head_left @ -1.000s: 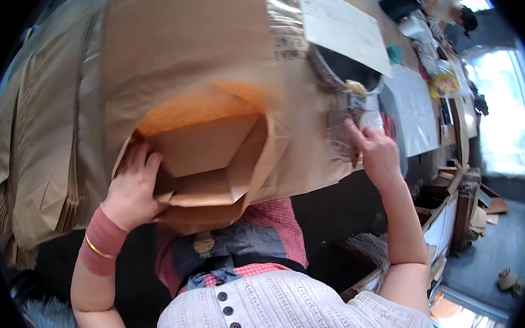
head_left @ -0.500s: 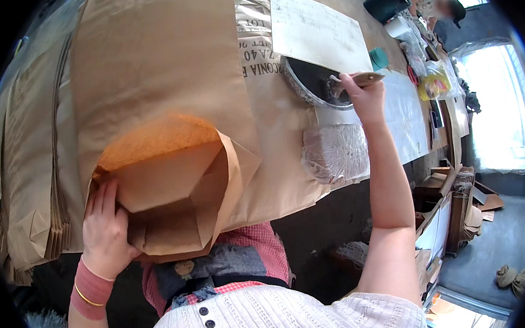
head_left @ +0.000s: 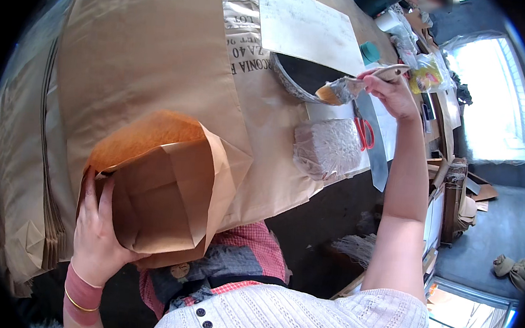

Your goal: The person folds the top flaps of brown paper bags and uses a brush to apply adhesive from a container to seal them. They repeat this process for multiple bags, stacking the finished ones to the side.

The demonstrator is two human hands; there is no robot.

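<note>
My left hand [head_left: 97,232] grips the near-left rim of a brown paper bag [head_left: 228,189], thumb outside along the lower edge and fingers inside the mouth. The bag's end is opened out, and its upper inner flap [head_left: 150,136] looks orange-brown. My right hand [head_left: 393,94] is closed round the handle of a flat paintbrush [head_left: 342,91], whose tan bristles point left over a dark round basin [head_left: 301,76] with a crusted rim. A white board [head_left: 307,25] covers the far part of that basin.
A plastic-wrapped block [head_left: 328,147] lies at the table's near edge, with red-handled scissors [head_left: 364,134] beside it. Stacked paper bags [head_left: 19,167] fill the left side. Farther right are a teal lid [head_left: 370,52], a yellow plastic packet [head_left: 426,75] and part of another person.
My right hand has moved right, lifting the paintbrush out of the basin so its bristles now show. The scissors have come into sight. My left hand keeps its hold on the bag.
</note>
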